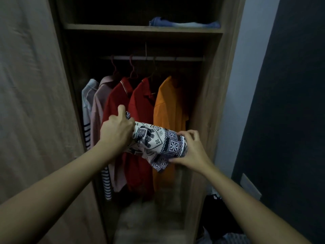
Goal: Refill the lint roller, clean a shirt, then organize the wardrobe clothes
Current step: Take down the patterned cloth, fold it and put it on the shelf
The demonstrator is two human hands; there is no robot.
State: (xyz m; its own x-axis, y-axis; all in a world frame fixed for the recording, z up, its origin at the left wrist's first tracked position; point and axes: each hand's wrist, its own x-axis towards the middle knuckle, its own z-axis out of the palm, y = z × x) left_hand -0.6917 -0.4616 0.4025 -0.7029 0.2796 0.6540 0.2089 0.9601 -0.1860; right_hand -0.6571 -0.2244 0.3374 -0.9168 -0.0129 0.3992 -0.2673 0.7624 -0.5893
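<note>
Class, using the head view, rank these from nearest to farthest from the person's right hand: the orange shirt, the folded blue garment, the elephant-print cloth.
1. Elephant-print cloth, gripped by the right hand.
2. Orange shirt, hanging just behind it.
3. Folded blue garment, up on the top shelf.

Five shirts hang on one rail [151,58]: one white striped shirt [87,103] far left, one pink shirt [98,106], a first red shirt [114,103], a second red shirt [140,106] and one orange shirt [168,106] at right. One folded blue garment [184,23] lies on one upper shelf [105,28]. Two hands, left hand [116,132] and right hand [191,148], grip one patterned cloth [158,143].
</note>
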